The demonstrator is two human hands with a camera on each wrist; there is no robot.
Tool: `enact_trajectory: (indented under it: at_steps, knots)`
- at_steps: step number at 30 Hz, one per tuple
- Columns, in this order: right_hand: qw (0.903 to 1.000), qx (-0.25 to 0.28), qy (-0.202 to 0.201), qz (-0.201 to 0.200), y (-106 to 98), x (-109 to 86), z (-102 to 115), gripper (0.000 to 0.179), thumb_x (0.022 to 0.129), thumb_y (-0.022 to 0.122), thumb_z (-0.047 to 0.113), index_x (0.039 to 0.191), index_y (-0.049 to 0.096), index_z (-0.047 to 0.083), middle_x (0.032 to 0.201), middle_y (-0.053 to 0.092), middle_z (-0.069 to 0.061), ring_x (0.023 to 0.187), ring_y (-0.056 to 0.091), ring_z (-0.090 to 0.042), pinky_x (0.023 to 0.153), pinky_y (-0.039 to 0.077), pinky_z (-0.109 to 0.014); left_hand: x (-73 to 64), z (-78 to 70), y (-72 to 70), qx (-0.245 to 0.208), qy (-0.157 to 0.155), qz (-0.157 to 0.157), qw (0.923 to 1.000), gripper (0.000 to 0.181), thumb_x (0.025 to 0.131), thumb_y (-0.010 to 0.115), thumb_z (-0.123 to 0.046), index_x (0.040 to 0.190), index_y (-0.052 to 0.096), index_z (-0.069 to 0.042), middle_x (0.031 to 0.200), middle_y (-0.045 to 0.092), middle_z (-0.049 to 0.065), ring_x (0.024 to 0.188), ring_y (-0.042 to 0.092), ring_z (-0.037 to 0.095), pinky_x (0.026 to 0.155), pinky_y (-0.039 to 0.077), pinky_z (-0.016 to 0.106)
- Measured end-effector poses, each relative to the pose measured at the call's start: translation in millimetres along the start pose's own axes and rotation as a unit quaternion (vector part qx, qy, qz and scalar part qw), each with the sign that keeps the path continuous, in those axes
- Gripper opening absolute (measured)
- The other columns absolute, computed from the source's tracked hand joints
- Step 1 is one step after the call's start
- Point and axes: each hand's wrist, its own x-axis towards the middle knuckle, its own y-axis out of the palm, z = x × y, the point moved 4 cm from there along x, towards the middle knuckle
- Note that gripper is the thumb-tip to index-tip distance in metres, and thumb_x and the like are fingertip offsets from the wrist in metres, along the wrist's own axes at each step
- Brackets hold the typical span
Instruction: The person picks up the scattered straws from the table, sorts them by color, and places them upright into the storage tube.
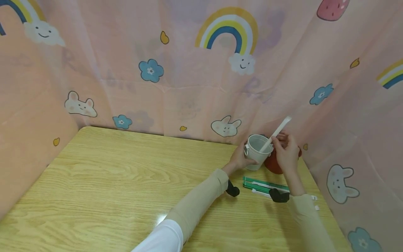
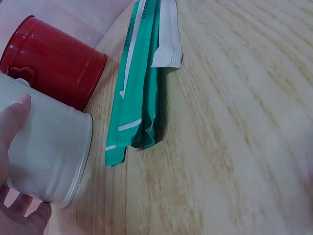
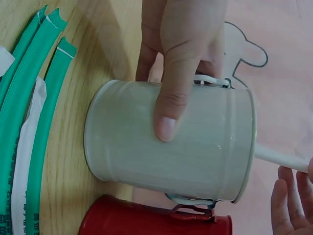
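My left hand point(image 1: 240, 159) holds a small white metal bucket point(image 1: 253, 161) by its side, thumb across the front in the right wrist view. Between the thumb and fingers of my right hand point(image 1: 288, 154) is a long, narrow white paper packet point(image 1: 279, 128), slanted, its lower end inside the bucket's mouth. What the packet contains is hidden. Right beside the white bucket stands a red metal bucket point(image 2: 58, 61), partly covered by my right hand in the head view. Several slim green packets point(image 2: 132, 93) lie on the wood in front of the buckets.
More white packets point(image 2: 168, 36) lie among the green ones, some under my right wrist. The wood-grain table point(image 1: 126, 189) meets a pink patterned curtain point(image 1: 189, 98) close behind the buckets. Its right edge runs near the red bucket. Black wrist straps hang below both sleeves.
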Motion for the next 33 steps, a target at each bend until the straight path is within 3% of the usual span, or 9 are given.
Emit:
enact_trajectory:
  at_steps: [5, 9, 11, 13, 17, 25, 33]
  knots:
    - [0.9985, -0.042, 0.025, 0.022, 1.1, -0.1, -4.7, 0.043, 0.098, 0.054, 0.029, 0.133, 0.052, 0.005, 0.116, 0.063, -0.015, 0.084, 0.056, 0.000, 0.071, 0.048, -0.006, 0.0, 0.1, 0.0, 0.000, 0.000, 0.000, 1.0000, 0.090, 0.073, 0.083, -0.009, 0.146, 0.030, -0.013, 0.140, 0.049, 0.005, 0.127, 0.048, 0.020, 0.109, 0.038, 0.030]
    - [0.9941, -0.099, 0.018, 0.040, 1.2, 0.1, -3.6, 0.042, 0.100, 0.051, 0.027, 0.135, 0.051, 0.003, 0.122, 0.058, -0.020, 0.101, 0.059, -0.027, 0.088, 0.054, -0.035, -0.5, -0.5, -1.0, 0.007, 0.000, -0.003, 1.0000, 0.090, 0.072, 0.084, -0.009, 0.145, 0.031, -0.012, 0.139, 0.050, 0.006, 0.127, 0.048, 0.020, 0.109, 0.038, 0.030]
    - [0.9924, -0.114, 0.011, 0.045, 0.3, 0.5, -2.9, 0.045, 0.100, 0.051, 0.025, 0.139, 0.047, 0.002, 0.128, 0.053, -0.025, 0.113, 0.053, -0.038, 0.098, 0.045, -0.053, -0.6, -0.9, -1.4, 0.013, 0.001, -0.004, 0.9999, 0.090, 0.072, 0.084, -0.010, 0.145, 0.031, -0.012, 0.139, 0.050, 0.006, 0.128, 0.048, 0.020, 0.109, 0.038, 0.029]
    - [0.9917, -0.121, 0.010, 0.043, -1.3, 0.8, -2.5, 0.050, 0.099, 0.052, 0.024, 0.143, 0.042, 0.003, 0.135, 0.046, -0.027, 0.124, 0.045, -0.043, 0.105, 0.037, -0.059, -0.6, -1.4, -1.5, 0.018, 0.001, -0.003, 0.9998, 0.091, 0.072, 0.084, -0.011, 0.145, 0.031, -0.012, 0.140, 0.049, 0.006, 0.128, 0.047, 0.020, 0.109, 0.037, 0.029]
    - [0.9927, -0.116, 0.003, 0.033, -4.4, 0.1, -0.5, 0.057, 0.097, 0.057, 0.023, 0.148, 0.035, 0.010, 0.145, 0.041, -0.022, 0.129, 0.041, -0.041, 0.108, 0.035, -0.059, -0.4, -2.8, -1.8, 0.015, 0.005, -0.001, 0.9999, 0.090, 0.072, 0.084, -0.010, 0.145, 0.030, -0.012, 0.141, 0.048, 0.006, 0.129, 0.047, 0.020, 0.110, 0.037, 0.030]
    - [0.9907, -0.113, -0.069, 0.029, -9.0, -8.7, 9.7, 0.054, 0.090, 0.067, 0.016, 0.139, 0.045, 0.010, 0.133, 0.052, -0.019, 0.116, 0.049, -0.035, 0.098, 0.045, -0.055, 0.7, 1.5, 0.2, 0.018, 0.003, -0.001, 0.9998, 0.091, 0.074, 0.083, -0.010, 0.146, 0.028, -0.013, 0.143, 0.047, 0.005, 0.130, 0.046, 0.019, 0.111, 0.035, 0.030]
    - [0.9807, -0.137, -0.120, 0.071, -17.7, -25.2, 19.2, 0.057, 0.084, 0.073, 0.009, 0.134, 0.046, 0.002, 0.123, 0.054, -0.023, 0.110, 0.050, -0.038, 0.093, 0.047, -0.059, 0.3, 0.3, -0.5, 0.015, -0.002, 0.003, 0.9999, 0.092, 0.074, 0.083, -0.011, 0.147, 0.027, -0.014, 0.144, 0.046, 0.005, 0.131, 0.045, 0.019, 0.113, 0.034, 0.030]
